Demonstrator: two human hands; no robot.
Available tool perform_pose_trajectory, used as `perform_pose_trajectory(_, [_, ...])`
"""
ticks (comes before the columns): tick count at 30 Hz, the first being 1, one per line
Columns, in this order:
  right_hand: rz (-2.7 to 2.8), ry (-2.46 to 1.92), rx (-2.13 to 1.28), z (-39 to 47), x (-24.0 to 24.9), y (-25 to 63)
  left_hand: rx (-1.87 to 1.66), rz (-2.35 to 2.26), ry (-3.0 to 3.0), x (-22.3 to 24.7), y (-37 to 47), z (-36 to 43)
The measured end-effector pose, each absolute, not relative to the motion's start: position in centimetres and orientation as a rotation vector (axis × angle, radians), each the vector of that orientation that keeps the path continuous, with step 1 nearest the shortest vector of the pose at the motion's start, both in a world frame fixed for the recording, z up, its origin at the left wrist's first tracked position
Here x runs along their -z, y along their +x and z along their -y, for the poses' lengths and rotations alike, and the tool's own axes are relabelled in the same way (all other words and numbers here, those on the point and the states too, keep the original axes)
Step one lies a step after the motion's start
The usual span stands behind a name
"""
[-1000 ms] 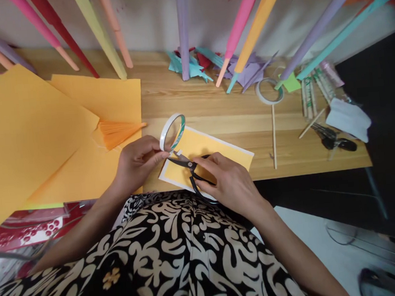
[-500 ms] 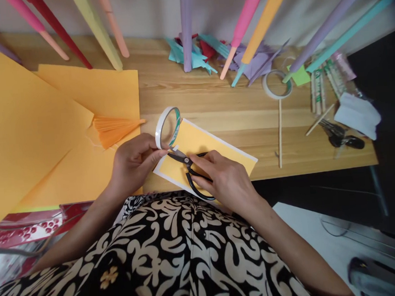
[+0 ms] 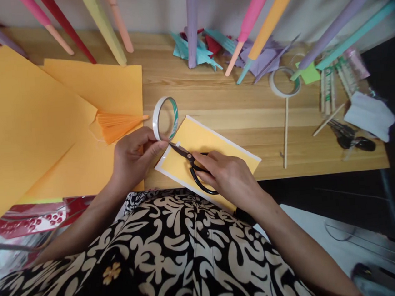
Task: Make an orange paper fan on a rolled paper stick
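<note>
My left hand (image 3: pixel 133 157) pinches the lower edge of a white tape roll (image 3: pixel 156 119) with a green inner ring, held upright. Black-handled scissors (image 3: pixel 189 156) are in my right hand (image 3: pixel 230 173), its fingers through the loops; their blades look closed, with the tip at my left fingertips. Below the scissors, a yellow sheet (image 3: pixel 232 156) with white strips along its edges lies slanted at the table's front edge. A small white piece shows beside the blades. An orange pleated paper fan (image 3: pixel 120 125) rests left of the roll.
Large orange sheets (image 3: pixel 38 119) cover the left of the table (image 3: pixel 242 108). Rolled paper sticks (image 3: pixel 193 25) jut in along the back near paper scraps (image 3: pixel 262 61). A second tape roll (image 3: pixel 274 85), a thin stick (image 3: pixel 286 132) and other scissors (image 3: pixel 350 140) lie right.
The scissor blades have closed, and a small white piece now lies apart from the roll, which has lifted slightly. The whole view has shifted a little.
</note>
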State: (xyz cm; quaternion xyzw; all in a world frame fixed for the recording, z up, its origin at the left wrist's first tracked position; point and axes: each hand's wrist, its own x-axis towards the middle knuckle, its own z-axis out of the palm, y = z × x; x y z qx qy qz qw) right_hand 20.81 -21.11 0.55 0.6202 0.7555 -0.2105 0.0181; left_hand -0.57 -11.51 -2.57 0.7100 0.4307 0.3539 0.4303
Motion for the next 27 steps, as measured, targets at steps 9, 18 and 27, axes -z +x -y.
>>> perform_pose_trajectory(9, [-2.377,1.970,0.514,21.2,-0.6,20.2,-1.150,-1.094,1.526,2.8,-0.4,11.3])
perform_pose_trajectory(18, [-2.285,1.902,0.628,20.5,-1.6,19.8,-0.865,-0.739,1.199,1.8,-1.7,12.8])
perform_pose_trajectory(27, [-2.292,1.925,0.663,20.8,-1.7,20.0,-0.753,-0.604,1.050,2.2,-1.8,13.2])
